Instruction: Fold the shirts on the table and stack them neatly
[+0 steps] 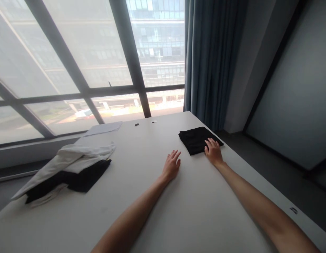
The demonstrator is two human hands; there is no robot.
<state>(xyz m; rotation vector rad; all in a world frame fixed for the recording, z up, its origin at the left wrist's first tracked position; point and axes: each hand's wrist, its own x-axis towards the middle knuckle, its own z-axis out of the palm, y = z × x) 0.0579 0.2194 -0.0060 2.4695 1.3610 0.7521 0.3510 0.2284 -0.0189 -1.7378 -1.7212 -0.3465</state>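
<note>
A folded black garment [194, 140] lies flat near the right edge of the white table [152, 211]. My right hand [213, 151] rests on its near right corner, fingers stretched out over the cloth and not gripping it. To the left of the garment, my left hand [171, 165] is over the bare tabletop with its fingers apart and nothing in them. Which kind of garment the black one is, its folds do not show.
At the left lies a loose heap with a white garment [81, 154] over a black one [86, 177]. White sheets [103, 128] lie by the window. Two round inserts, one dark [137, 124], are set in the far tabletop. A blue curtain [207, 63] hangs behind the table.
</note>
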